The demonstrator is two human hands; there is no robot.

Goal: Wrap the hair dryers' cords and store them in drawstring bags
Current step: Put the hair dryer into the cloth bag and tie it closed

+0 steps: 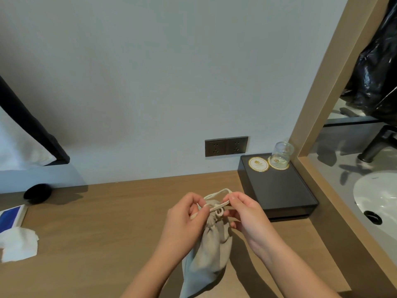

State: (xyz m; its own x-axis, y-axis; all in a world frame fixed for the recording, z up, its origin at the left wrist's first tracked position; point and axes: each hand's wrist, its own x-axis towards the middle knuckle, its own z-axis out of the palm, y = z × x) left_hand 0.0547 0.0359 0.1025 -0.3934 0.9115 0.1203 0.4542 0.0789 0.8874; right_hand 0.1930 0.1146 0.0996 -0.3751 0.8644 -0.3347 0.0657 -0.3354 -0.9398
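Bag: the drawstring bag (pixel 211 244) stood gathered shut on the surface (pixel 111 229), just left of the black tray (pixel 277 190).
Fingers: left hand (pixel 182 222) and right hand (pixel 247 214) each pinched the cord (pixel 217 206).
Risk: uneven pulling could slip the knot, probably loosening the neck.

Both bare forearms reach up from the desk's near edge and meet over its middle, wrists angled toward each other. The left hand (pixel 182 218) is curled, thumb and forefinger pinched on the cord (pixel 217 206). The right hand (pixel 245 211) faces it, fingers (pixel 231 198) bent and closed on that same cord, knuckles turned up and outward.
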